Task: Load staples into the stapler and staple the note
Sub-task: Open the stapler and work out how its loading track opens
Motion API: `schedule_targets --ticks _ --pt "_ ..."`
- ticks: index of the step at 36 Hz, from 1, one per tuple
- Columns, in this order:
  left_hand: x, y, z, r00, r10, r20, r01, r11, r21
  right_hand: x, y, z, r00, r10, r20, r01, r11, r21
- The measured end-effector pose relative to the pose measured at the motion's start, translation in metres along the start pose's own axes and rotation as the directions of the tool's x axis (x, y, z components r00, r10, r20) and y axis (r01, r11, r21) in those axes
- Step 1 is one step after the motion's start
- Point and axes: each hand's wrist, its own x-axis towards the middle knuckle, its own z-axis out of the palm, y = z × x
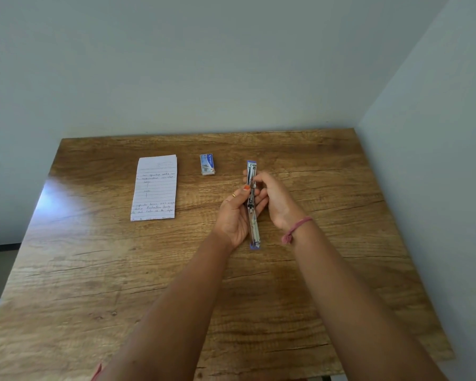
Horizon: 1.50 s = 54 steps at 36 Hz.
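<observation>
A blue stapler (253,229) is swung fully open into one long strip, its metal channel facing up, above the middle of the wooden table (94,270). My left hand (235,215) grips it from the left around its hinge. My right hand (275,199) reaches in from the right, fingertips pinching at the far half's metal channel. Whether staples lie in the channel is too small to tell. A small blue staple box (207,164) lies flat at the back centre. The folded lined note (154,188) with handwriting lies at the back left.
The table stands in a corner, with a wall behind it and another close along its right edge. Bare wood stretches between the stapler and the near edge, crossed by my two forearms.
</observation>
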Motion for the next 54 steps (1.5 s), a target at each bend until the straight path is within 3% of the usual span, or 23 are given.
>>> schedule_targets --ticks 25,34,48,54 --pt "-0.001 0.001 0.001 1.0 -0.015 0.012 0.015 0.999 0.039 0.003 -0.017 -0.002 0.993 0.112 0.044 -0.115 0.99 0.083" --pt "-0.002 -0.001 0.002 1.0 0.026 -0.011 -0.026 1.0 0.005 -0.004 -0.005 -0.002 0.998 0.051 -0.04 -0.055 0.992 -0.113" --pt "-0.002 0.0 0.001 0.999 0.032 0.0 -0.032 0.998 -0.052 -0.029 0.004 -0.012 0.99 -0.087 0.109 0.095 0.993 -0.074" --pt "-0.002 0.0 0.001 1.0 0.025 -0.006 -0.025 0.999 -0.04 -0.033 0.005 -0.017 0.988 -0.078 0.134 0.083 0.996 -0.032"
